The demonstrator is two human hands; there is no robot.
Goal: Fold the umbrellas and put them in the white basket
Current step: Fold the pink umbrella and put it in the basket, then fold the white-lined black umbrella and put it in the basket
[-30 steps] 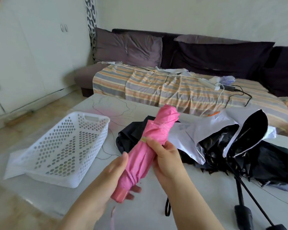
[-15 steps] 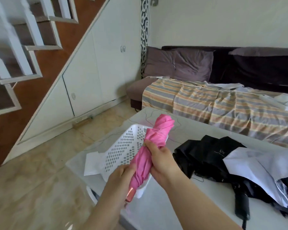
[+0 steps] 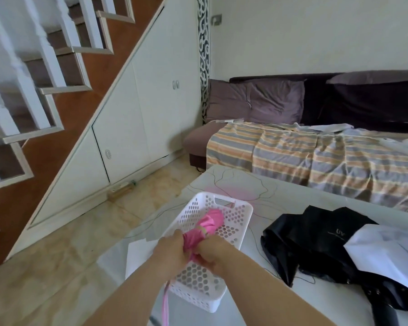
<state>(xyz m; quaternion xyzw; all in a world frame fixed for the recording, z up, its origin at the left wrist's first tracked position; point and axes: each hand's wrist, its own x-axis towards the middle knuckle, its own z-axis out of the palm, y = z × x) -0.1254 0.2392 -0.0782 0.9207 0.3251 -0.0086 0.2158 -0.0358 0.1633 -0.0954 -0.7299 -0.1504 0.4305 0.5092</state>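
Pink umbrella [image 3: 210, 222] folded, both hands [image 3: 172, 250] gripping it over the white basket [image 3: 243, 208] mid-frame; black umbrella [image 3: 316, 241] lower right still unfolded.

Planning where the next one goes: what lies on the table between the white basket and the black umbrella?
Head view: bare white tabletop, between the white perforated plastic basket and the black fabric umbrella.

Two bare forearms are entering from about 6 o'clock, neither wearing any sleeve as far as the frame's lower edge is showing. The left hand [image 3: 172, 249] and the right hand [image 3: 213, 254] are wearing no gloves, and no rings, watch or bracelets are showing on the visible sides. Fingernails are too small and blurred to be making out.
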